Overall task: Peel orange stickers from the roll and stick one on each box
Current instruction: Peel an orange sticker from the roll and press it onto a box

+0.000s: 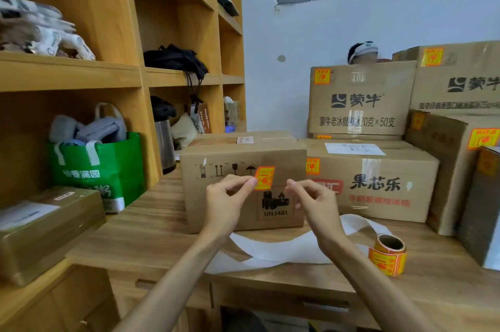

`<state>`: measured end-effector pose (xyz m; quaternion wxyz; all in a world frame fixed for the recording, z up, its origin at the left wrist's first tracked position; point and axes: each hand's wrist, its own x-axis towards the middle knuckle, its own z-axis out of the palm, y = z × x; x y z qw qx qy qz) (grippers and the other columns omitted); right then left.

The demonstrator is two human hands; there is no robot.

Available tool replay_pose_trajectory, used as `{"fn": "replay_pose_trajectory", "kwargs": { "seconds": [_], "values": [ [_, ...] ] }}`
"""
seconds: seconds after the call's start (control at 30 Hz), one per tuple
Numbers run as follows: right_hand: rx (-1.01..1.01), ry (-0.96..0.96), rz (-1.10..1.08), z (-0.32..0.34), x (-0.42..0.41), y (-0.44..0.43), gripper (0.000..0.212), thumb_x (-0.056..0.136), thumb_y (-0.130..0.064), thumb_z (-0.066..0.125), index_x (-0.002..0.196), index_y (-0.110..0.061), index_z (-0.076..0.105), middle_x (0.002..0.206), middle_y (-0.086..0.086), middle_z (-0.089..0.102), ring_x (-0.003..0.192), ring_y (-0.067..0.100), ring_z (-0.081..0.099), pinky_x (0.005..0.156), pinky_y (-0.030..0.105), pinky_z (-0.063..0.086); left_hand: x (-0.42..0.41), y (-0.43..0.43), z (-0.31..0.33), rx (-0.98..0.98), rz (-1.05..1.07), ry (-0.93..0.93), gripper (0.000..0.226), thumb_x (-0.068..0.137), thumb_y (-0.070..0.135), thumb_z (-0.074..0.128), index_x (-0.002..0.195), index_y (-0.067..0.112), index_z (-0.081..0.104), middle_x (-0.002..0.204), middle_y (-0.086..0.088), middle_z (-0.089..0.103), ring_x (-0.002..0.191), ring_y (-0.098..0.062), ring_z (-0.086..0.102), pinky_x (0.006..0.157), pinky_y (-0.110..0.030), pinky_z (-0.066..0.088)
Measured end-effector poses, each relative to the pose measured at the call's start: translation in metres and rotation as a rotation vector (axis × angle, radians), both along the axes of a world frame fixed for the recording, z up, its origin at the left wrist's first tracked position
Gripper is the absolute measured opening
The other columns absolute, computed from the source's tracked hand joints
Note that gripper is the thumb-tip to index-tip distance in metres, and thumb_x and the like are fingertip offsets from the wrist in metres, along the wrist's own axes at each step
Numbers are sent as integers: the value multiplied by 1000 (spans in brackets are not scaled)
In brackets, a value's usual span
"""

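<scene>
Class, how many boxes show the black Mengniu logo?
2: the taped box stacked at the back, and the higher box right of it, cut by the frame. Others may be hidden.

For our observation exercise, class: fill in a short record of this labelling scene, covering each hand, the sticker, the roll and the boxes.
left hand: pinches an orange sticker at the front of the nearest box
right hand: fingers curled, holding nothing visible
sticker roll: stands on the table, right of the hands
backing strip: loose on the table
rear boxes: several already carry orange stickers
</scene>
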<state>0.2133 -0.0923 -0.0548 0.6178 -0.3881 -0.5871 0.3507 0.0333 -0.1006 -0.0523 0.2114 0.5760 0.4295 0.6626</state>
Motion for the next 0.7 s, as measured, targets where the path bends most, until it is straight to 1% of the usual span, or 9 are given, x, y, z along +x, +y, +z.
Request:
{"fn": "replay_pose_trajectory", "kwargs": {
  "seconds": [0.07,0.13,0.23,0.3,0.37,0.47,0.57,0.63,0.7],
  "values": [
    [-21,-34,24,-1,-5,3,12,91,-24,70,83,-17,77,82,-3,75,78,3,66,65,14,49,-4,-3,1,-57,-38,-90,10,86,12,77,90,21,80,85,5,78,83,-1,70,77,-13,51],
    [-40,-41,58,0,-10,5,8,90,-24,72,88,-18,77,84,-3,75,79,2,66,65,13,49,-8,-4,1,-98,-65,-162,9,86,14,77,93,18,80,86,2,79,80,-3,70,74,-15,52],
    [-74,-33,106,1,-19,7,10,90,-24,71,93,-17,78,87,-3,75,73,0,62,63,11,48,-15,-3,-4,-139,-81,-227,10,88,18,76,97,17,81,87,-1,79,78,-6,67,73,-17,52],
    [-127,-16,143,3,-24,7,12,91,-26,70,96,-18,78,83,-6,75,69,4,58,65,13,47,-19,-4,-6,-156,-100,-256,12,88,19,75,99,16,81,87,-2,79,78,-7,66,73,-19,52],
    [-210,24,218,4,-28,10,18,91,-29,69,100,-17,78,88,-2,76,66,10,53,70,20,46,-21,-4,-8,-168,-112,-297,12,89,18,74,99,15,81,87,-4,79,78,-7,66,74,-21,52],
    [-353,105,365,4,-35,16,27,92,-31,68,108,-12,76,99,3,76,62,11,46,66,25,41,-24,-2,-10,-183,-122,-358,13,87,16,75,98,12,81,85,-7,78,77,-10,64,77,-26,51],
    [-471,212,417,1,-44,23,27,90,-27,69,109,-9,75,99,2,75,62,9,48,65,26,39,-27,-2,-12,-194,-132,-389,12,87,14,75,97,11,81,84,-6,77,77,-10,65,77,-26,52],
    [-442,223,398,1,-45,24,24,89,-22,69,107,-6,75,94,4,73,61,9,49,64,26,38,-30,-2,-14,-198,-120,-365,12,87,14,75,96,11,81,85,-6,78,77,-10,66,77,-25,53],
    [-327,150,325,2,-43,22,18,89,-18,70,100,-5,77,88,10,66,60,8,48,67,25,40,-34,-2,-19,-201,-93,-301,14,87,17,76,99,11,81,87,-6,79,81,-12,67,78,-26,53]
  ]
}}
